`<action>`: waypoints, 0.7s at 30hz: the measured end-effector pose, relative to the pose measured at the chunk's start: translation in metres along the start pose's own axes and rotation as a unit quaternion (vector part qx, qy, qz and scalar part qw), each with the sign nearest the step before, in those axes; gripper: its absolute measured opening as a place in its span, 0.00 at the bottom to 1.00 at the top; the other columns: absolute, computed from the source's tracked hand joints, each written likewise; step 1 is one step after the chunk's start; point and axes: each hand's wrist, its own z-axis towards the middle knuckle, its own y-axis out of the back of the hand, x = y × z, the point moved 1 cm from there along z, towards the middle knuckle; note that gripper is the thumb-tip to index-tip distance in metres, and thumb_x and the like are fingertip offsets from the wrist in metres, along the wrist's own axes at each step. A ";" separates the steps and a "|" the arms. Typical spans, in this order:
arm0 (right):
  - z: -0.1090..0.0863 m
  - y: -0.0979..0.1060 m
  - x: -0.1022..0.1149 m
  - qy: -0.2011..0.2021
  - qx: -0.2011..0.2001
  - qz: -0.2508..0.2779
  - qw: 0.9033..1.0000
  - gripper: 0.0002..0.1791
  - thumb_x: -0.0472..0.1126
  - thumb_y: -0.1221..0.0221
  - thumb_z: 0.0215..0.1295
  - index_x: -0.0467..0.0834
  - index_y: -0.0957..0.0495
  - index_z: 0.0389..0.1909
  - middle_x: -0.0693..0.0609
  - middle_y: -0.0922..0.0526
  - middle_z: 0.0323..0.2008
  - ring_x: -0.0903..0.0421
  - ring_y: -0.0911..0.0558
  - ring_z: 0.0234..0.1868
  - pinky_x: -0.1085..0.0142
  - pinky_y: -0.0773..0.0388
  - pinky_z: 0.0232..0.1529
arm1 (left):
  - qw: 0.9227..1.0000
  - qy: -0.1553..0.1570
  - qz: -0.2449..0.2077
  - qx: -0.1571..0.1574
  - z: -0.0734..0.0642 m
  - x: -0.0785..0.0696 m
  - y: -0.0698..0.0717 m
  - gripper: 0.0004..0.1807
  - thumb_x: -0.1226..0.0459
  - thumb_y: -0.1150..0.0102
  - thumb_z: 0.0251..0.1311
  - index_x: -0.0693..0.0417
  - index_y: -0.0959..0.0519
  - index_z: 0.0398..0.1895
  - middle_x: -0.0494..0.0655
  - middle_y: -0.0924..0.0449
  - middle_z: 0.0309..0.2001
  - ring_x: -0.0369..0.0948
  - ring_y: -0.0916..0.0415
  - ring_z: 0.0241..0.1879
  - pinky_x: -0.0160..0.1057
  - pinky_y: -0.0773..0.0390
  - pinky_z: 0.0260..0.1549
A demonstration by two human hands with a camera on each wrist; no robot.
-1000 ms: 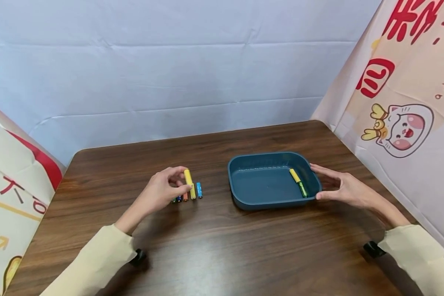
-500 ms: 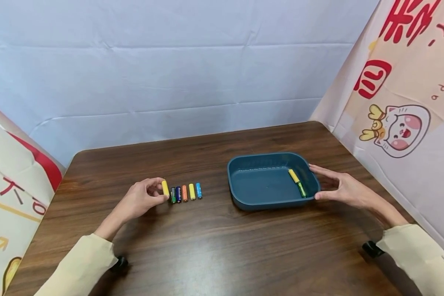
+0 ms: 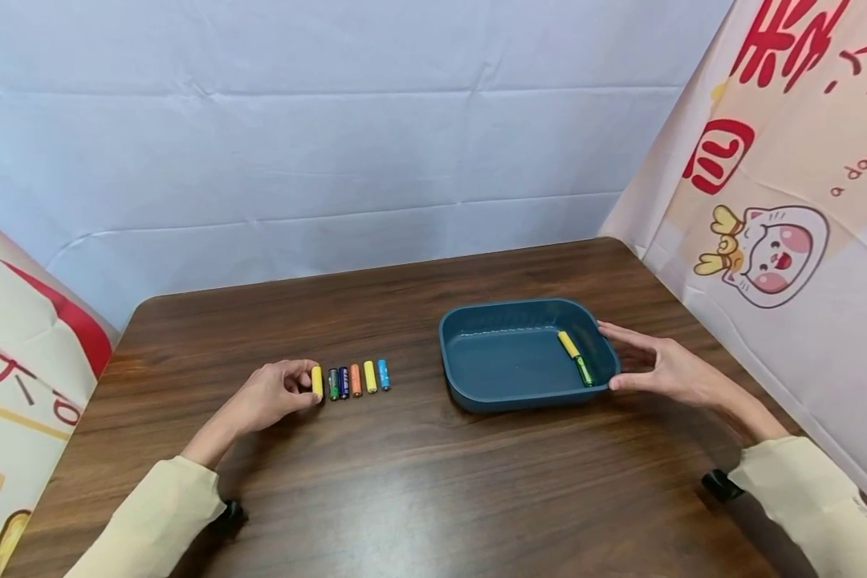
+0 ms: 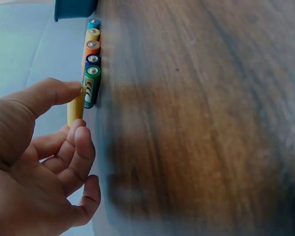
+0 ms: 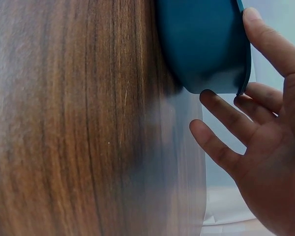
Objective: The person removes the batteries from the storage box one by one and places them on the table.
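In the head view my left hand (image 3: 273,395) is at the left end of a row of batteries, pinching a yellow battery (image 3: 317,384) between thumb and fingertips. It stands beside the green battery (image 4: 92,83), followed rightward by a dark blue battery (image 3: 343,383), an orange battery (image 3: 356,380), another yellow battery (image 3: 370,376) and a light blue battery (image 3: 384,375). My right hand (image 3: 675,373) rests at the right end of a dark teal tray (image 3: 527,397), thumb and fingers spread along its rim. A yellow battery (image 3: 568,344) and a green battery (image 3: 584,371) lie end to end inside the tray.
All of this is on a brown wood-grain table (image 3: 405,490). A pale cloth (image 3: 332,144) hangs behind its far edge, and printed cloths flank the left and right sides.
My left hand has moved left with the yellow battery, from over the row to its left end, and lowered it beside the green one. My right hand stays at the tray.
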 end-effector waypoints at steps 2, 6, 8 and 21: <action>0.000 0.000 0.000 -0.003 -0.001 -0.005 1.000 0.47 0.43 0.28 0.65 0.46 0.41 0.81 0.38 0.36 0.76 0.35 0.23 0.64 0.67 0.20 0.53 | 1.000 0.002 0.002 0.005 0.000 0.001 -0.001 0.23 0.64 0.30 0.63 0.65 0.21 0.59 0.47 0.22 0.40 0.41 0.28 0.35 0.36 0.29 0.30; 0.000 0.000 0.000 -0.003 -0.002 -0.012 1.000 0.47 0.43 0.28 0.65 0.47 0.41 0.81 0.38 0.36 0.76 0.35 0.23 0.64 0.66 0.21 0.54 | 1.000 0.003 0.011 0.009 0.001 0.003 -0.002 0.25 0.63 0.29 0.63 0.65 0.22 0.61 0.46 0.22 0.40 0.41 0.29 0.35 0.37 0.30 0.31; 0.000 0.000 0.000 0.000 -0.002 -0.011 1.000 0.47 0.43 0.28 0.65 0.46 0.41 0.81 0.38 0.36 0.76 0.35 0.23 0.64 0.68 0.22 0.54 | 1.000 0.003 0.016 0.008 0.002 0.004 -0.003 0.25 0.64 0.29 0.63 0.65 0.21 0.61 0.46 0.23 0.40 0.41 0.29 0.34 0.37 0.30 0.30; 0.000 0.000 0.001 -0.003 -0.002 -0.013 1.000 0.47 0.43 0.28 0.65 0.46 0.41 0.81 0.37 0.36 0.76 0.33 0.24 0.65 0.47 0.20 0.55 | 0.999 0.012 0.031 0.008 0.004 0.007 -0.008 0.29 0.61 0.28 0.62 0.64 0.22 0.64 0.45 0.23 0.41 0.40 0.30 0.34 0.39 0.31 0.32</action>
